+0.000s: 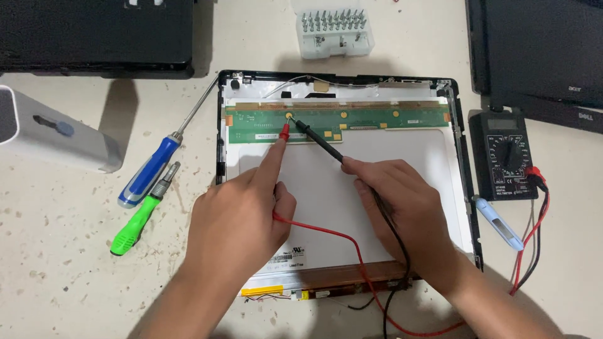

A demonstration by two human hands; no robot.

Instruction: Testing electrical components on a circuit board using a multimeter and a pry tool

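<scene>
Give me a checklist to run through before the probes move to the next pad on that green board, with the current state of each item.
1. Red probe tip on the gold pad of the green board: ok, held by the left hand.
2. Black probe tip on the same pad, held by the right hand: ok.
3. Both leads plugged into the multimeter: ok.
4. Meter display reading: cannot tell, too dark.
5. Dial range: cannot tell.
6. Screwdrivers off the panel: ok, they lie on the table to its left.
</scene>
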